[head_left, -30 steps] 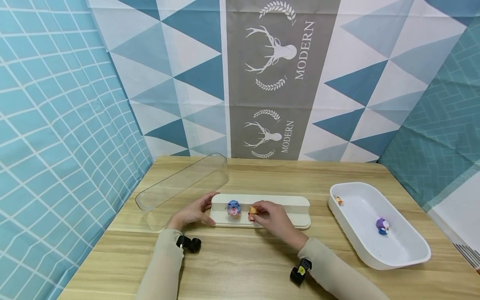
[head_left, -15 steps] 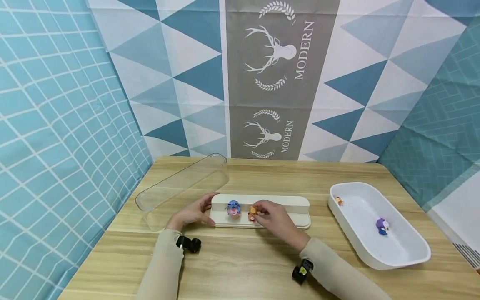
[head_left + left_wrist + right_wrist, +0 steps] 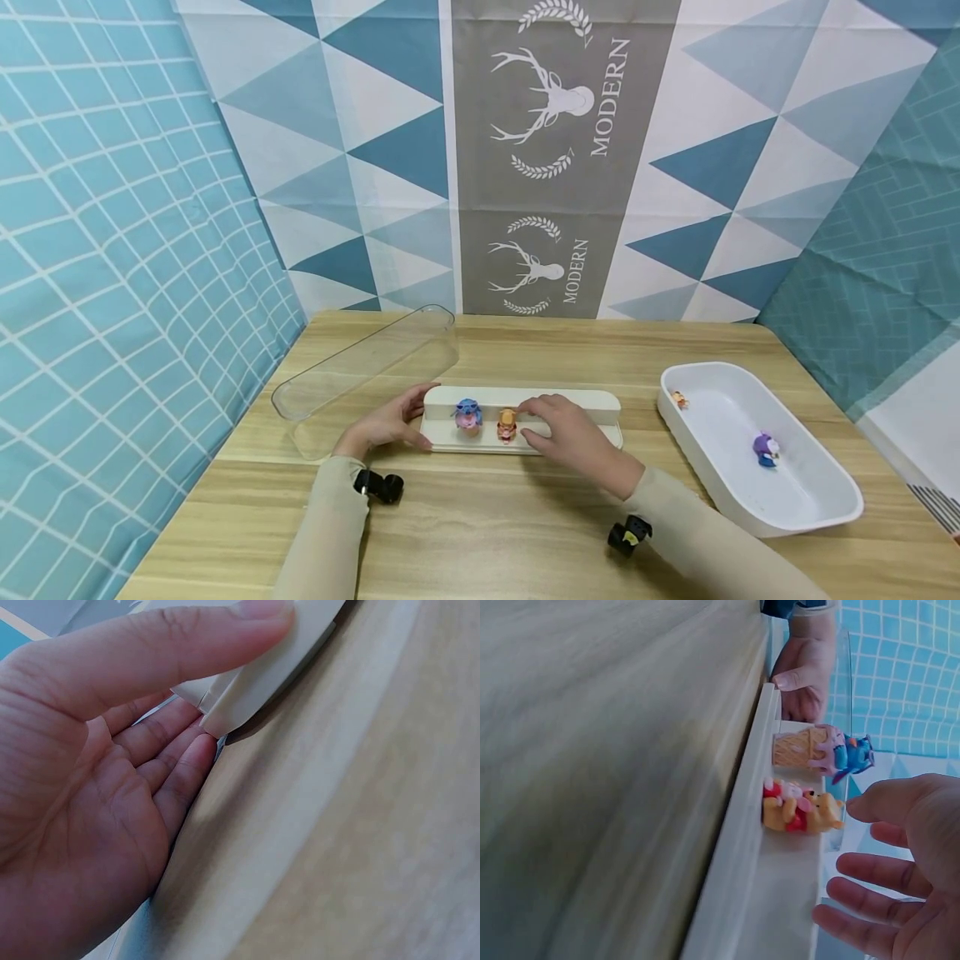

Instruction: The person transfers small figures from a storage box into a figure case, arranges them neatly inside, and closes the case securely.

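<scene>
My left hand grips the left end of a cream stepped display base, thumb at its front edge and fingers round the end. In the left wrist view the base's corner lies between thumb and fingers. On the lower step stand a blue figurine in an ice-cream cone and, to its right, a yellow bear figurine in red. The right wrist view shows the bear figurine upright, holding something pink. My right hand is just right of the bear, fingers apart and holding nothing.
A clear lid lies behind my left hand. On the right stands a white tray holding a purple figurine and a small orange figurine. A patterned cloth hangs behind the wooden table.
My right hand has let go of the bear figurine and moved slightly right, its fingers spread. The bear stays standing on the base. My left hand has not moved.
</scene>
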The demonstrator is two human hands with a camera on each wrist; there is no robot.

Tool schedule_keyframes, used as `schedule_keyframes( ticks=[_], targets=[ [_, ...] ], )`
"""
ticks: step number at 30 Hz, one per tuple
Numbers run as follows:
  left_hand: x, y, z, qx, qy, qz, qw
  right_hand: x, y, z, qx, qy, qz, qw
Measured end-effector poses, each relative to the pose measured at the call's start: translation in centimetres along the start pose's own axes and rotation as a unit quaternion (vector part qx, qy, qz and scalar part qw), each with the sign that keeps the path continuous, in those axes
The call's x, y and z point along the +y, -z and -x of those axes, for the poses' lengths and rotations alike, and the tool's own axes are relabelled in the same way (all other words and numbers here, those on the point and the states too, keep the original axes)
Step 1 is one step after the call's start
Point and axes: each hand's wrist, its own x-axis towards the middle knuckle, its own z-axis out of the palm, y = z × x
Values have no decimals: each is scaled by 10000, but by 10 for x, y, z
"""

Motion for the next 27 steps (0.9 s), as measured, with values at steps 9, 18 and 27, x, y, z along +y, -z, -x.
schedule_keyframes(
  ticks=[9, 18, 27],
  targets=[
    [2, -2, 0, 17, -20, -21, 10000, 3, 23, 8, -129, 215, 797, 9965],
    [5, -1, 1, 55, 66, -12, 10000, 14, 43, 18, -133, 150, 1129, 9934],
    [4, -1, 3, 23, 34, 20, 10000, 25, 64, 29, -292, -53, 1487, 9884]
  ],
)
